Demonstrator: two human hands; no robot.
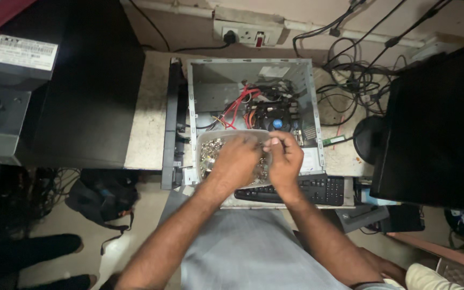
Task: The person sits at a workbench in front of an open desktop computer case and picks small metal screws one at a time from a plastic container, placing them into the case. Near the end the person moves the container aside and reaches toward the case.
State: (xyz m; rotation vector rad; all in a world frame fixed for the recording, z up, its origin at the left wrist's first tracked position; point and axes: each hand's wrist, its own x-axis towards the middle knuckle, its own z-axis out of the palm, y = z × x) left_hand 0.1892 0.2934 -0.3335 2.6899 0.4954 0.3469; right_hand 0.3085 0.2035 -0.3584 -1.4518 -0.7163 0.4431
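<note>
An open desktop computer case [200,91] lies on its side on the table, showing a circuit board with a fan [276,119] and red wires [236,107]. A clear plastic tub [204,147] of several small metal screws rests on the case's near edge. My left hand [237,161] reaches into the tub, fingers down among the screws. My right hand [285,156] is beside it at the tub's right rim, fingertips pinched together on something too small to make out.
A black keyboard [318,189] lies under the case's near edge. A black monitor [439,123] stands at right, a black tower [81,80] at left. Tangled cables [350,75] and a wall socket [248,35] sit behind. A black bag [103,198] lies on the floor.
</note>
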